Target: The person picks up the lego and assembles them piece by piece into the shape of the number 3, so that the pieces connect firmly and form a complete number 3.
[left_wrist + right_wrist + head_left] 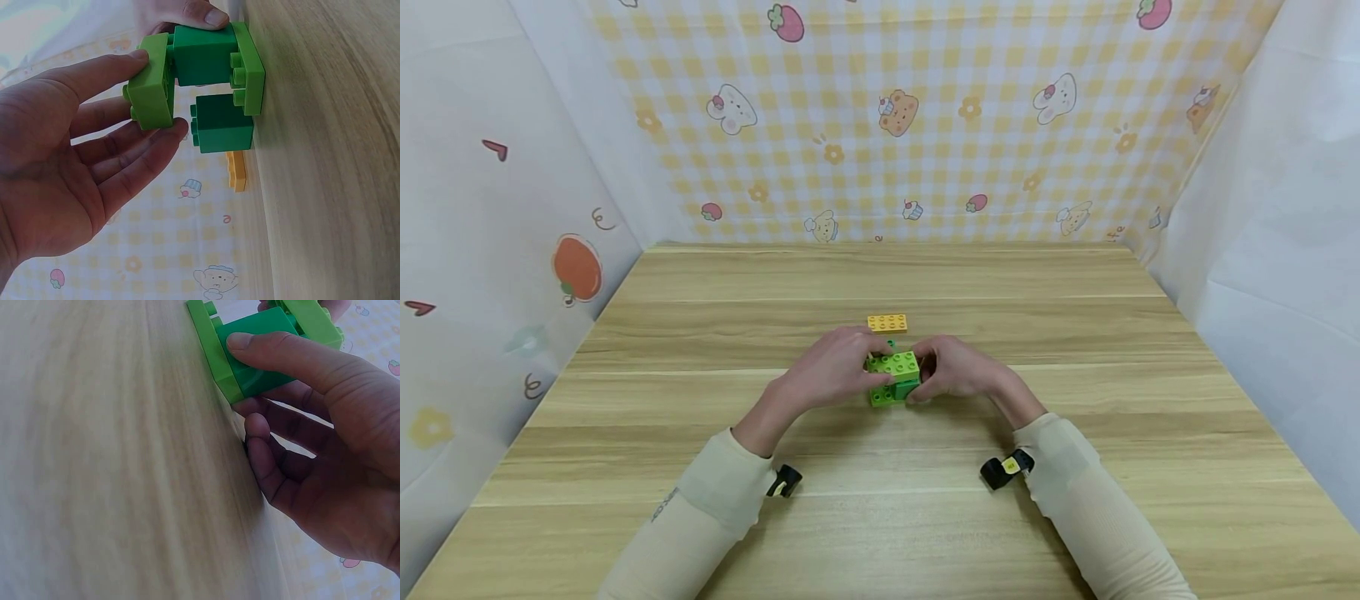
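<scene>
My left hand (835,367) pinches a light green brick (150,81) between thumb and fingers. This brick is at the top of a dark green brick (206,56), and studs show in the narrow gap between them. Under the dark green brick lies a thin light green plate (251,75) on the table, with some studs uncovered. My right hand (958,367) grips the dark green brick, its thumb pressed on the side in the right wrist view; its other fingers curl behind by the plate. A second dark green brick (224,125) stands just behind, partly hidden in the head view.
A yellow studded plate (887,323) lies on the wooden table (880,533) beyond the hands. Patterned cloth (970,158) hangs along the table's far edge, with white cloth (1277,208) at the sides. Each sleeve carries a black wrist strap piece (1000,472).
</scene>
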`<state>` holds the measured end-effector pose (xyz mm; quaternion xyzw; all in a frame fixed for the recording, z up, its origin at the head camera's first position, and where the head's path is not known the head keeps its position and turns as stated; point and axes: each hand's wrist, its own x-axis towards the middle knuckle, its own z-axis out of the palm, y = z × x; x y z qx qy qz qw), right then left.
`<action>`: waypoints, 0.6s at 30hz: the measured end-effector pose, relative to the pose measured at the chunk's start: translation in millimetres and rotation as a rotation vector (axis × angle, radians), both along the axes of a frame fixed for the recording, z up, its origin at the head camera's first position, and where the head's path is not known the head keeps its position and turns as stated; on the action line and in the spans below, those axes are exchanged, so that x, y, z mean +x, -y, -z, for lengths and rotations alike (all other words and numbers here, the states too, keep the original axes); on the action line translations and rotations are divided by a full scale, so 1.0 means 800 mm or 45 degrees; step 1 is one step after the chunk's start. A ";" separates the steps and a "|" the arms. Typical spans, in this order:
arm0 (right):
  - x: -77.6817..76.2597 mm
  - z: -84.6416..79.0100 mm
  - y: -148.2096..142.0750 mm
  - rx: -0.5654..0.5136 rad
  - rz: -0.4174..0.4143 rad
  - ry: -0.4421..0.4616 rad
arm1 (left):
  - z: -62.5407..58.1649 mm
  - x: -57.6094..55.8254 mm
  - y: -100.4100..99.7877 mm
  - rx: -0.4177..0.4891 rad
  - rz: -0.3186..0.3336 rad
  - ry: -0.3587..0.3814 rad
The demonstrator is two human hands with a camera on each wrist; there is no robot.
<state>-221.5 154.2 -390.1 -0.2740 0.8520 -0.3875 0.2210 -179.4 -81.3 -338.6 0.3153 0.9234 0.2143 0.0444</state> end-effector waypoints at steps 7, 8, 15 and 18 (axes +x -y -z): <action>0.001 -0.001 0.000 0.002 0.003 0.010 | 0.000 0.000 0.000 0.014 0.016 -0.003; 0.001 -0.001 0.000 0.003 0.003 0.007 | 0.000 0.000 0.000 0.015 0.018 -0.004; 0.001 -0.001 0.000 0.005 0.001 -0.010 | 0.001 0.001 -0.001 0.013 0.026 -0.010; 0.001 -0.001 0.000 0.008 0.003 -0.011 | 0.001 0.001 -0.001 0.016 0.026 -0.015</action>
